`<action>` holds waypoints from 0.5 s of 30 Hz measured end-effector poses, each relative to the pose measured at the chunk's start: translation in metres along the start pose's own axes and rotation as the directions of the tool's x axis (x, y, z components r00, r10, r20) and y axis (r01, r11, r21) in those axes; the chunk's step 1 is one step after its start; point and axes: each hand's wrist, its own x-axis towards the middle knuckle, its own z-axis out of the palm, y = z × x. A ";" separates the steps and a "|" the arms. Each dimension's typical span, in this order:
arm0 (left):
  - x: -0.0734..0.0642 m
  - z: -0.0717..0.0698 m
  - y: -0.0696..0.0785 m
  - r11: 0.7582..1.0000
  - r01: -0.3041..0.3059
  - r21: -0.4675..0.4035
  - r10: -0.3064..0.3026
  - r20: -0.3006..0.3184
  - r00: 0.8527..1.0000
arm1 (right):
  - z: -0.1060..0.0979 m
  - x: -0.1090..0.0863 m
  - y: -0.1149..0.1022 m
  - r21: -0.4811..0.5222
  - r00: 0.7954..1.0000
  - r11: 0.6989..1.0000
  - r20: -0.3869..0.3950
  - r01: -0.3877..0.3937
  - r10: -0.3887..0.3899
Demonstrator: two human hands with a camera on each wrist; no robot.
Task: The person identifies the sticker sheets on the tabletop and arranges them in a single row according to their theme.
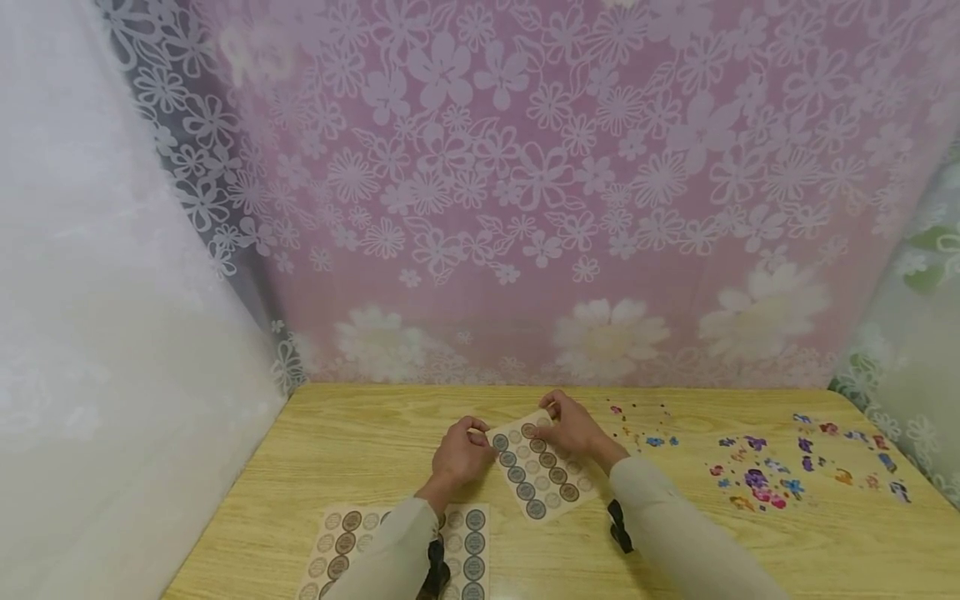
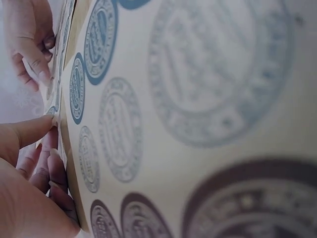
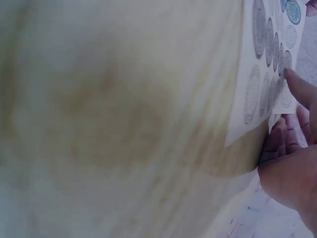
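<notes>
A cream sheet of round stickers (image 1: pixel 542 471), printed in blue, grey and brown rows, is tilted at an angle over the table. My left hand (image 1: pixel 463 452) pinches its upper left corner between thumb and fingers. At the upper right corner my right hand (image 1: pixel 573 427) grips the sheet, thumb on the printed face and fingers behind, as the right wrist view shows with the hand (image 3: pixel 292 153) at the edge. A second sticker sheet (image 1: pixel 474 554) lies flat under my left forearm, partly hidden by the sleeve; its round stickers (image 2: pixel 119 129) fill the left wrist view.
Small colourful flower-like pieces (image 1: pixel 757 479) are scattered over the right side of the wood-grain table (image 1: pixel 375 408). Smaller bits (image 1: pixel 654 442) lie just beyond my right hand. A pink floral curtain (image 1: pixel 525 250) hangs along the back edge, with a pale one (image 1: pixel 112 333) at left.
</notes>
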 end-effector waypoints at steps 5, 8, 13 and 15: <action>-0.002 -0.001 0.000 0.998 -0.025 -0.052 0.024 -0.021 0.999 | -0.003 -0.004 0.003 0.025 0.996 0.996 -0.012 0.091 -0.091; -0.003 -0.002 -0.002 0.992 -0.056 -0.115 0.052 -0.039 0.998 | -0.005 -0.008 0.003 -0.002 0.991 0.992 -0.023 0.128 -0.128; -0.002 -0.002 -0.005 0.972 -0.103 -0.213 0.092 -0.059 0.994 | -0.009 -0.010 0.003 -0.016 0.990 0.991 -0.036 0.133 -0.134; -0.001 -0.004 -0.006 0.962 -0.119 -0.244 0.106 -0.067 0.992 | -0.010 -0.011 0.002 -0.006 0.992 0.993 -0.036 0.121 -0.121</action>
